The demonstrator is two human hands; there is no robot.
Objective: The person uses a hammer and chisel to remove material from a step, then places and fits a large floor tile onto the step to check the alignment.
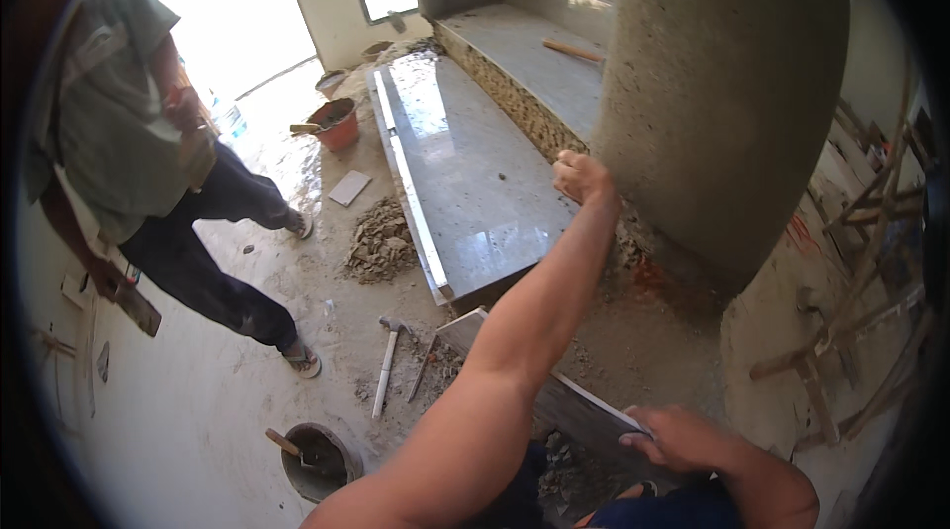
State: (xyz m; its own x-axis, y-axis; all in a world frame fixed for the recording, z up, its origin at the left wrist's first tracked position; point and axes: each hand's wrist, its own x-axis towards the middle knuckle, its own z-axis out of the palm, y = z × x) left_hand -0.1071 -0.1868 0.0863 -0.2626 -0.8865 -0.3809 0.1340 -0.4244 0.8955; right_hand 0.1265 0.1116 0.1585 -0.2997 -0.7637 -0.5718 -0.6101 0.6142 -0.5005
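Note:
My left hand is closed at the right edge of the glossy grey stone tread, near the curved concrete column; what it holds, if anything, is too small to make out. Lower right, my right hand grips the end of a long dark slab with a pale edge, which passes behind my left forearm. A hammer and a thin bar lie on the dusty floor beside the slab. A white strip runs along the tread's left side.
A co-worker stands at left holding tools. Mortar rubble, a small tile, an orange bucket and a grey bucket are on the floor. Higher steps climb behind; wooden trestles stand at right.

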